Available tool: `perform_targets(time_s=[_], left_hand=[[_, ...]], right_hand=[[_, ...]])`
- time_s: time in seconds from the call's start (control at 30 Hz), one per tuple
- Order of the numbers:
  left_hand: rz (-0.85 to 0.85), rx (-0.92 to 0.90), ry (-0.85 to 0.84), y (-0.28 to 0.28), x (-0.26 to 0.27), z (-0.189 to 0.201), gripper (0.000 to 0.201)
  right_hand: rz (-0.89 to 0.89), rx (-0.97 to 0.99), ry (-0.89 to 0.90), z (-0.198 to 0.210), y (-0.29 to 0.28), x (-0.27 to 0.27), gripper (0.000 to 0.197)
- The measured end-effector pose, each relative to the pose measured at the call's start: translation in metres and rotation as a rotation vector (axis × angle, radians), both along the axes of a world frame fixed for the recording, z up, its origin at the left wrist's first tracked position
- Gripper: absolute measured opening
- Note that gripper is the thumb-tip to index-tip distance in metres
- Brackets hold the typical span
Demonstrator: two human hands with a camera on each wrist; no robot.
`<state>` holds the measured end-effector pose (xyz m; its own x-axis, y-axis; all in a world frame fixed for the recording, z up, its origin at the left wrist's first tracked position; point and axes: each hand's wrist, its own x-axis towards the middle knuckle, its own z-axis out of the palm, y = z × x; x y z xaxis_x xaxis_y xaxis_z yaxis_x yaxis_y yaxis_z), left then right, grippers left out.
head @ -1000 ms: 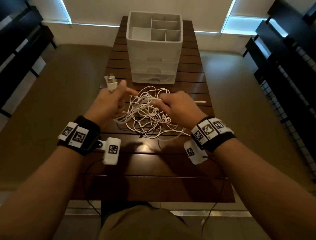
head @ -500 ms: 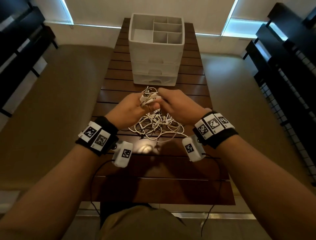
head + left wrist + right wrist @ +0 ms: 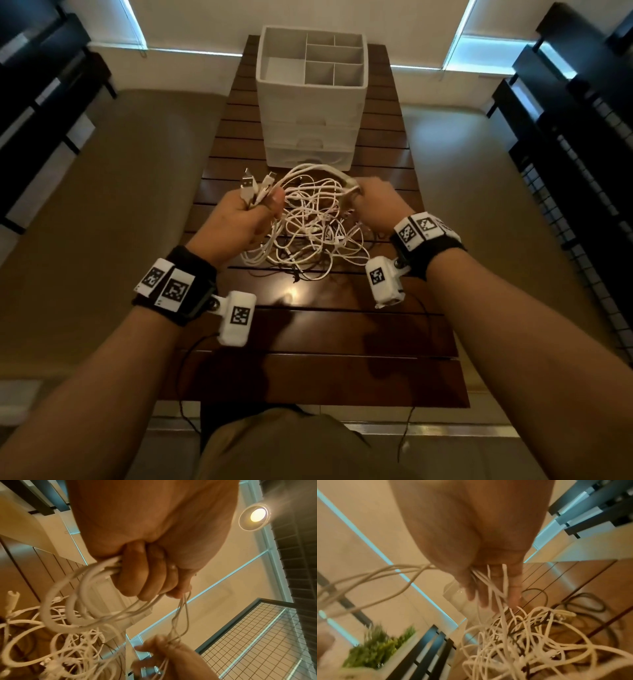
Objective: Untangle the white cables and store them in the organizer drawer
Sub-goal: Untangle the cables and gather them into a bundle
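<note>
1. Low in the frame, the dark slatted counter (image 3: 318,373) is bare wood near the camera.
2. At mid-frame the left hand (image 3: 239,222) is fisted around several plug ends of the white cables (image 3: 308,233); the right hand (image 3: 376,202) pinches a few strands, lifting them.
3. The tangle hangs between both hands, its lower loops resting on the counter.
4. Beyond, at upper centre, stands the white organizer (image 3: 310,102), its drawers closed.

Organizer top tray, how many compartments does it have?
6 in the organizer: one large on the left, two small at the back, one wide in front of them, two small at the front. None seems hidden.
</note>
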<state>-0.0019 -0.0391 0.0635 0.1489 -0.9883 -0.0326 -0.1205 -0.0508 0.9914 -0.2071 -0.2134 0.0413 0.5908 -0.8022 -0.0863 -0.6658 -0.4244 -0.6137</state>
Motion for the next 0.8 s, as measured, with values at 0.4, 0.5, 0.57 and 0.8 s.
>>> perform_targets(time_s=[0.4, 0.5, 0.57, 0.8], left_hand=[[0.032, 0.152, 0.006, 0.015, -0.003, -0.033, 0.039], [0.080, 0.156, 0.019, 0.012, -0.003, -0.035, 0.039], [0.101, 0.152, 0.071, 0.010, 0.000, -0.031, 0.036], [0.134, 0.011, 0.181, 0.007, 0.011, 0.003, 0.036]], right_hand=[[0.080, 0.392, 0.231, -0.066, 0.029, 0.011, 0.030], [0.072, 0.331, 0.082, -0.060, 0.017, 0.029, 0.039], [0.032, 0.286, -0.030, -0.057, 0.010, 0.038, 0.038], [-0.013, 0.047, -0.250, -0.008, 0.005, 0.030, 0.023]])
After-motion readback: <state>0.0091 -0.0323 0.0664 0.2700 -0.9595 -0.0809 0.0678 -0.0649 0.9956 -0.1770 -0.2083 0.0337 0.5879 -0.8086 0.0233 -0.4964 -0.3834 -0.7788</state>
